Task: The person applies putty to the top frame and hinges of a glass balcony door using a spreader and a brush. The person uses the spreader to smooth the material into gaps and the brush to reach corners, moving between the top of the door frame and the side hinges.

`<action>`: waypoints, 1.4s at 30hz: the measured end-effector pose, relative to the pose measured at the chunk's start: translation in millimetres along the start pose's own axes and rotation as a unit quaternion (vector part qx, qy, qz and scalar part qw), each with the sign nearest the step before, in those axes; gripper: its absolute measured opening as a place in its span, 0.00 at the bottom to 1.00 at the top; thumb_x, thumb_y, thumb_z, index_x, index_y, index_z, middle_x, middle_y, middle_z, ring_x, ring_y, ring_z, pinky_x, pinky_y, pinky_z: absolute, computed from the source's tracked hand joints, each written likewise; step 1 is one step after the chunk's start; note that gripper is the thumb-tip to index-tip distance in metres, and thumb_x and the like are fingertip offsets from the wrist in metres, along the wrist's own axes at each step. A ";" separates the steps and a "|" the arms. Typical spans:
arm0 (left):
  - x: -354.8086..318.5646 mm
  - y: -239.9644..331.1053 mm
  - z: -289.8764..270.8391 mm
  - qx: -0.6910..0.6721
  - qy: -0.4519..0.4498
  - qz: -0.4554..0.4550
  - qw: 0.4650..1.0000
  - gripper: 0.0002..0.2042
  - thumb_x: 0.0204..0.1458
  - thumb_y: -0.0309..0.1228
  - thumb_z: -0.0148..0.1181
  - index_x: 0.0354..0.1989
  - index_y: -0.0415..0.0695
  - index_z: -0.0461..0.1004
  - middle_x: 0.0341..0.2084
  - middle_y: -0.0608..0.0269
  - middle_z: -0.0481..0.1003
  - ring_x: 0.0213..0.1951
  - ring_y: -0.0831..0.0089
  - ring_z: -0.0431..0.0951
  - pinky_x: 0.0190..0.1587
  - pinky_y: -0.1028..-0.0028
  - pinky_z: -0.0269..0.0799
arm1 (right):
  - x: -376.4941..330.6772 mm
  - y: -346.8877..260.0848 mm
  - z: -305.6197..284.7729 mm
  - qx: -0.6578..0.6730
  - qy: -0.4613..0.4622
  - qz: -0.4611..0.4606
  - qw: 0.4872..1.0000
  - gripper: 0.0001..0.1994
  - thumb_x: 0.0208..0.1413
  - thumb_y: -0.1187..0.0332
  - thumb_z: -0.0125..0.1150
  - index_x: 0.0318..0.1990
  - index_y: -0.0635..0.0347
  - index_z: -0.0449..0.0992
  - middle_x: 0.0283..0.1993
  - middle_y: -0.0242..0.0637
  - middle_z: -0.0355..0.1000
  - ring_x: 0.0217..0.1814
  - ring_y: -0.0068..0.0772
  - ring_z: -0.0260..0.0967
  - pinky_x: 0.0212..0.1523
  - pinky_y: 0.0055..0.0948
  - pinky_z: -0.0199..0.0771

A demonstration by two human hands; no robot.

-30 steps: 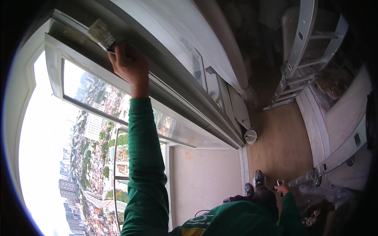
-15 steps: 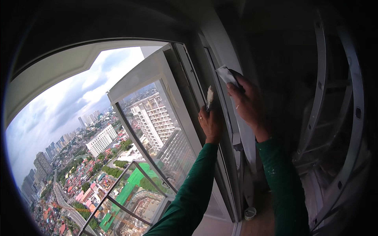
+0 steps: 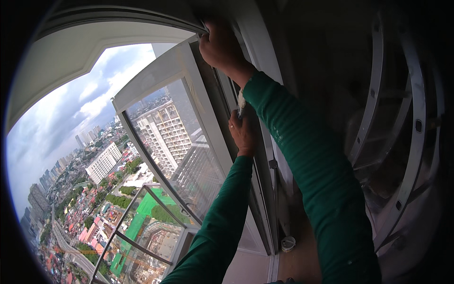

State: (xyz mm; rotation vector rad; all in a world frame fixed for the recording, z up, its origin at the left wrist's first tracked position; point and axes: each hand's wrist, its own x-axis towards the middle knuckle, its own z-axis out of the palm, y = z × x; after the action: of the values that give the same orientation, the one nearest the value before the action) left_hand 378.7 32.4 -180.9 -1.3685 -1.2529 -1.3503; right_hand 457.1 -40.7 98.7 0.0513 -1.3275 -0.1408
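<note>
Passage left of the left hand [image 3: 243, 132] was blocked by the window frame [image 3: 198, 102]; to the right, the aluminium ladder [image 3: 402, 137] closed off the dim interior.

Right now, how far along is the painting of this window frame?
Done: the open sash frame already looks white. In hand: the left hand holds a paintbrush at the frame's inner edge, in a closed grip, and the right hand presses the top corner. Left: the dark channel beside the brush looks uncoated, though I cannot be certain.
</note>
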 end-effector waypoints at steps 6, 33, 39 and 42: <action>1.9 6.9 2.7 -0.078 0.030 -0.010 0.996 0.23 0.49 0.26 0.63 0.58 0.47 0.74 0.59 0.47 0.63 0.55 0.44 0.69 0.56 0.51 0.67 | -16.8 -46.6 8.0 -0.009 0.080 -0.039 0.996 0.23 0.54 0.82 0.53 0.59 0.66 0.72 0.54 0.56 0.74 0.55 0.59 0.72 0.58 0.49 0.73; -15.4 27.8 -14.2 -0.008 -0.107 0.041 0.993 0.21 0.51 0.25 0.61 0.56 0.45 0.74 0.59 0.43 0.64 0.56 0.41 0.68 0.58 0.50 0.67 | -27.4 -25.2 39.7 0.046 0.117 0.077 0.989 0.30 0.49 0.84 0.49 0.63 0.63 0.69 0.60 0.56 0.71 0.64 0.58 0.67 0.62 0.54 0.68; -17.9 26.9 -16.5 -0.003 -0.102 0.038 0.994 0.21 0.51 0.25 0.61 0.56 0.44 0.74 0.59 0.42 0.64 0.57 0.41 0.68 0.59 0.50 0.67 | -28.8 -25.1 41.8 0.042 0.147 -0.021 0.988 0.28 0.49 0.84 0.50 0.62 0.65 0.70 0.59 0.58 0.70 0.62 0.61 0.68 0.58 0.54 0.71; -17.8 26.3 -16.9 -0.001 -0.101 0.035 0.994 0.21 0.51 0.25 0.60 0.56 0.44 0.74 0.59 0.41 0.64 0.57 0.41 0.68 0.59 0.49 0.67 | -31.4 -22.5 45.6 0.063 0.147 0.025 0.987 0.28 0.48 0.85 0.50 0.61 0.65 0.71 0.60 0.55 0.71 0.63 0.58 0.69 0.57 0.52 0.71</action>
State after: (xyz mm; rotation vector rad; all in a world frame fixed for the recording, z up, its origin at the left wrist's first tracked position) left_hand 402.8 9.7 -194.8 -1.5680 -1.3211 -1.1883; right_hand 403.9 -56.9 76.8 0.1416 -1.0404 -0.0054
